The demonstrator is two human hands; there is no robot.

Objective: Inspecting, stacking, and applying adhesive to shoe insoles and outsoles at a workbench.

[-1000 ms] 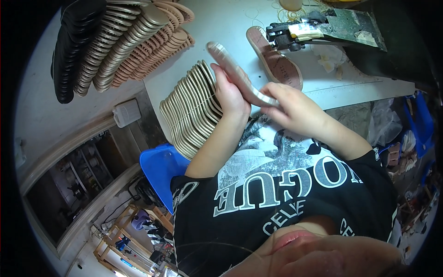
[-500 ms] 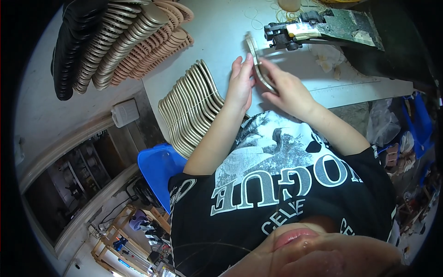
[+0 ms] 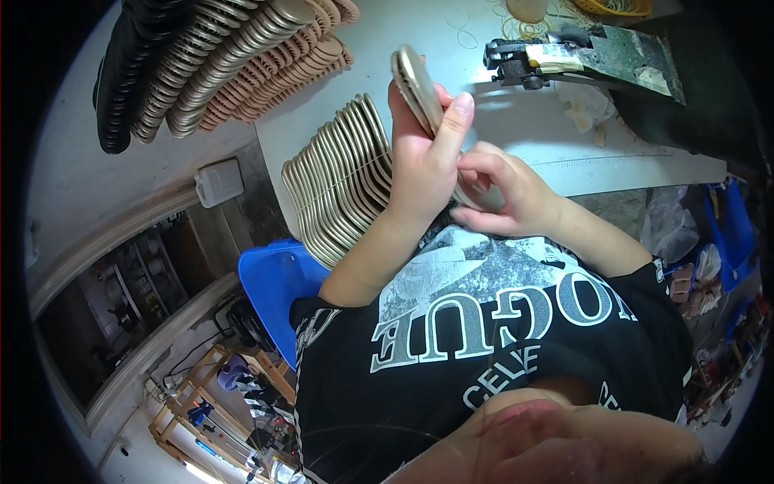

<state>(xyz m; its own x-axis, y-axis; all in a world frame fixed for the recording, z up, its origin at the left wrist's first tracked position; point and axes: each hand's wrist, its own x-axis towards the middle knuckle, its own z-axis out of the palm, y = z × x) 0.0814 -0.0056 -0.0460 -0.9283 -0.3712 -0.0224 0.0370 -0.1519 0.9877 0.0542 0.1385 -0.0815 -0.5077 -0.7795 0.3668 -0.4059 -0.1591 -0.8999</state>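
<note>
Left hand (image 3: 423, 165) gripping one tan shoe sole (image 3: 419, 81) on edge above the white table (image 3: 516, 121), right hand (image 3: 504, 194) pinching its low end, likely mid-check, next probably needing a careful spot beside the stacked soles (image 3: 343, 181).

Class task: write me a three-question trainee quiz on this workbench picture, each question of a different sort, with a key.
1. True or false: the left hand grips a tan insole.
2. The right hand touches the insole's: A) top end B) lower end C) nothing
3. Fill in: the upright row of insoles stands to the person's ____ of the hands.

Key: 1 true; 2 B; 3 left
</note>
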